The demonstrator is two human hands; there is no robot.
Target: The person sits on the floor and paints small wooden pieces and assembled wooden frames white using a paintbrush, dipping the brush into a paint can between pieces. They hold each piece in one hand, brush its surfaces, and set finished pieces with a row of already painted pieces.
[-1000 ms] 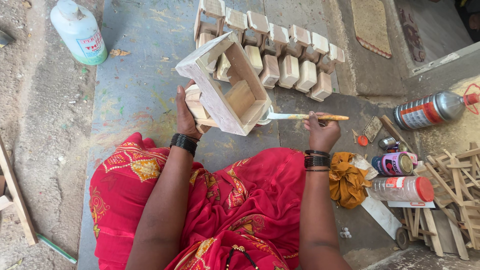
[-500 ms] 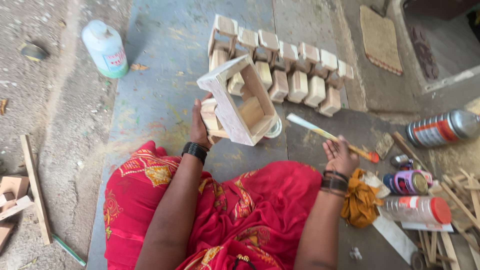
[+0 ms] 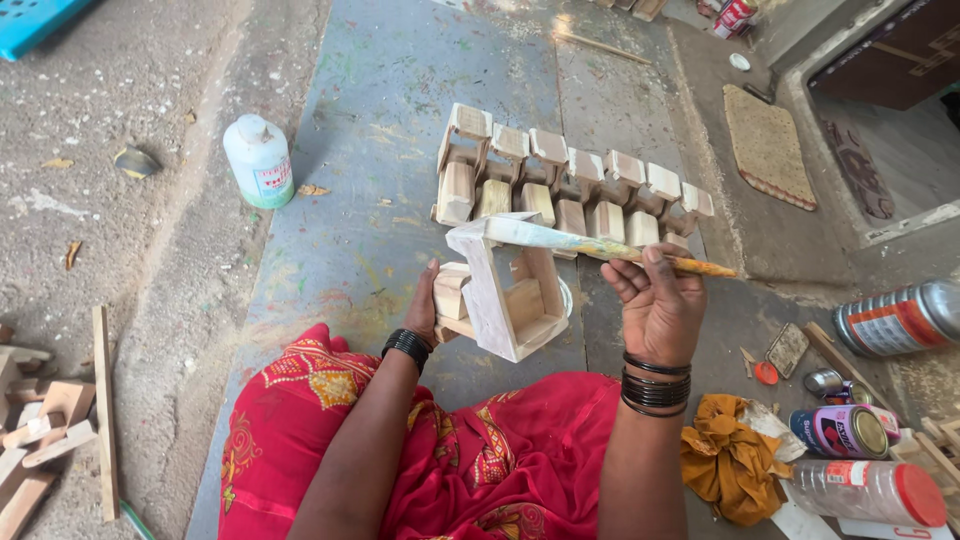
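My left hand grips a small open wooden frame piece from its left side, tilted above my lap. The wood looks pale, partly coated white. My right hand holds a paintbrush with a yellow handle, its white bristles lying along the frame's top edge. Just beyond the frame, a row of several similar bare wooden pieces lies on the grey floor. Red cloth covers my knees.
A white plastic bottle stands to the left. At right lie a spray can, a small paint tin, a red-lidded jar and an orange rag. Wood scraps sit at far left, a mat at back right.
My right hand has brought the brush from the right side back onto the frame's top edge. The frame has tilted and dropped lower toward my lap. The view has shifted.
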